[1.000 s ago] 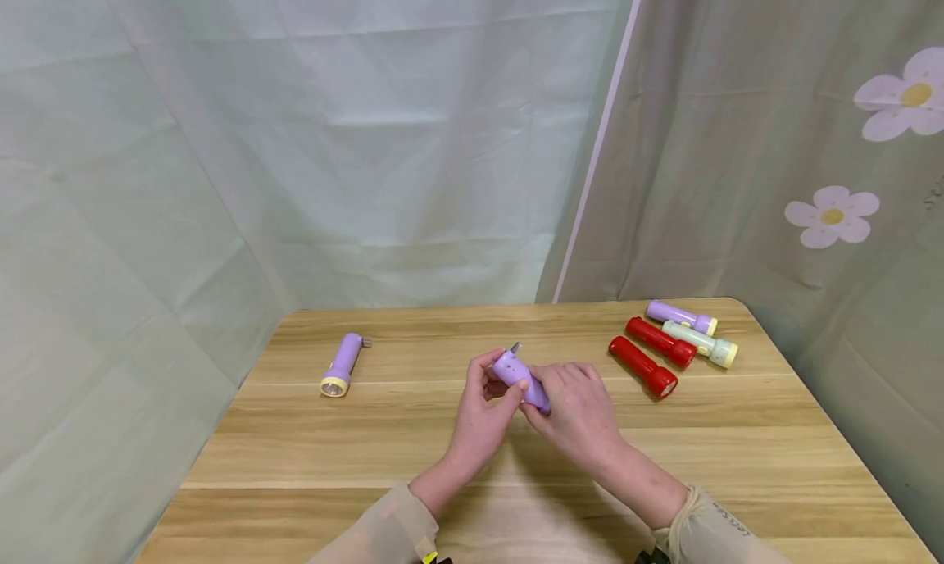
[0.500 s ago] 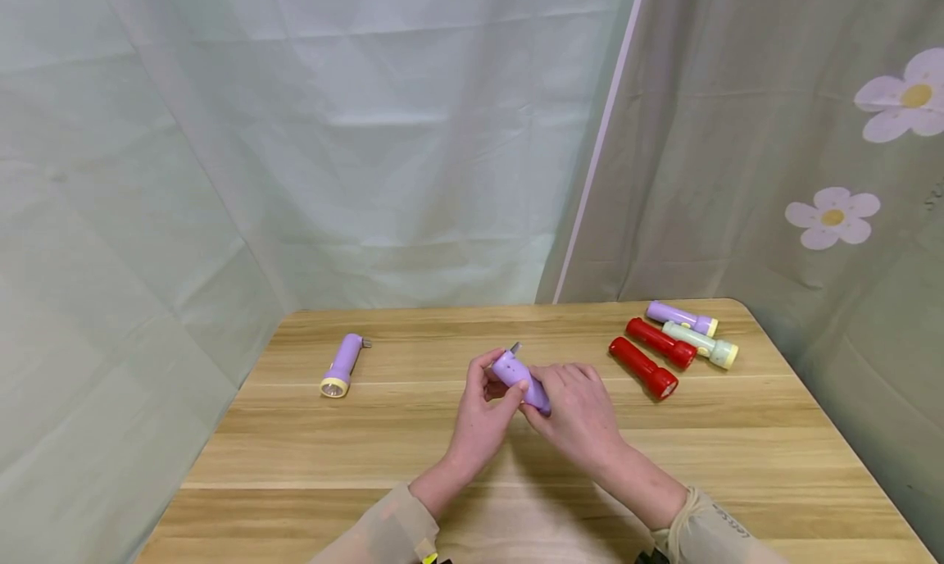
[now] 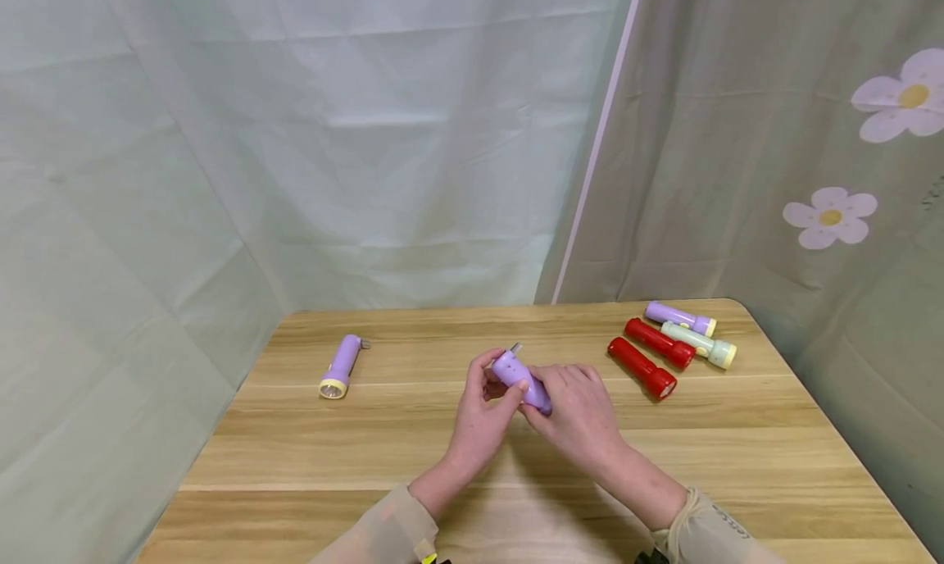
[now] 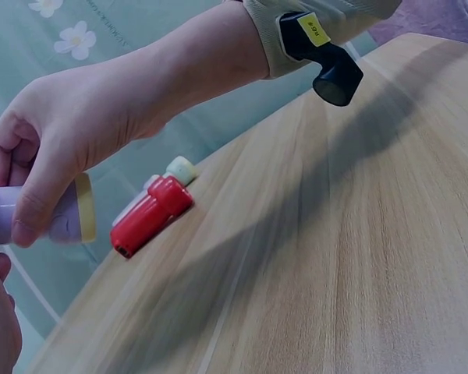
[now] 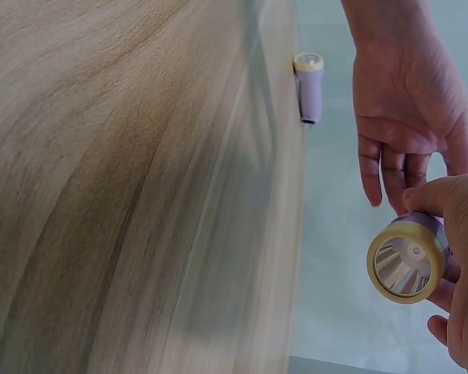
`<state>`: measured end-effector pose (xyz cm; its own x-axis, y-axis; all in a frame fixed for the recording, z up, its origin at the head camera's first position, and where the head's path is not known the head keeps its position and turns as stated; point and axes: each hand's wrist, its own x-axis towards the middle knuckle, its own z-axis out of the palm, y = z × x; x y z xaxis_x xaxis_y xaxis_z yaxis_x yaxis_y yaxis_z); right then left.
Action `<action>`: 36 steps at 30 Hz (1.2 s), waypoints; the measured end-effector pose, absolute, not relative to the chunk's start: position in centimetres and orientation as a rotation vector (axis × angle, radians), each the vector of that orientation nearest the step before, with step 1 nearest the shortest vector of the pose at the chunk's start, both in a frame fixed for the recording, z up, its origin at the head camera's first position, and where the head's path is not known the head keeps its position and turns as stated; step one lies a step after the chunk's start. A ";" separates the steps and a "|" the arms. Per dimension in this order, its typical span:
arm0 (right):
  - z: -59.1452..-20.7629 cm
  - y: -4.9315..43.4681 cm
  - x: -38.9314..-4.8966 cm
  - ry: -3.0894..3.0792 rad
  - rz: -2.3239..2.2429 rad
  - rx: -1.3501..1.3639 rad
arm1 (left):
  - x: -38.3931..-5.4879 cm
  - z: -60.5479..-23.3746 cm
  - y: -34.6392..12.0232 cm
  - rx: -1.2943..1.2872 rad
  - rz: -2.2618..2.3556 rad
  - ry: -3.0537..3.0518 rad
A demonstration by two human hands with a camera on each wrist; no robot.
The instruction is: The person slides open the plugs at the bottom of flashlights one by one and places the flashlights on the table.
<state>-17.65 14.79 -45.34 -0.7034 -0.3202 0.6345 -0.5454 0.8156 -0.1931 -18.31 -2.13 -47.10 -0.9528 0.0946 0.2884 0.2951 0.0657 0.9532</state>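
Above the middle of the table, both hands hold a purple flashlight (image 3: 516, 372) with a yellow rim round its lens. My left hand (image 3: 479, 416) pinches the tail end between thumb and fingers; a metal plug (image 3: 515, 348) sticks out there. Around the head end, my right hand (image 3: 578, 408) is curled, hiding that part in the head view. The right wrist view shows the lens (image 5: 405, 269) facing the camera, unlit as far as I can see. In the left wrist view the right thumb (image 4: 35, 206) presses on the purple body.
Another purple flashlight (image 3: 344, 366) lies at the left with its plug folded out. At the right back lie two red flashlights (image 3: 642, 367), a pale green one (image 3: 701, 344) and a purple one (image 3: 680, 317), close together. Curtains hang behind the wooden table (image 3: 354, 457).
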 end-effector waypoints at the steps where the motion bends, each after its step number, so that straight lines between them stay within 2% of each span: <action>1: -45.3 14.8 -17.7 -2.398 0.498 0.632 | -18.3 -47.1 -2.1 -0.402 -2.010 -2.178; 27: -45.3 14.4 -17.7 -2.413 0.540 0.591 | -18.0 -47.0 -2.2 -0.378 -2.004 -2.160; 36: -45.3 14.6 -17.9 -2.375 0.554 0.584 | -18.0 -46.9 -2.2 -0.327 -2.127 -2.144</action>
<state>-17.93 14.58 -45.30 -0.7075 -0.2671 0.6542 -0.5290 0.8140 -0.2398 -17.96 -2.24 -46.92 -0.9715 0.0791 0.2234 0.2240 -0.0009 0.9746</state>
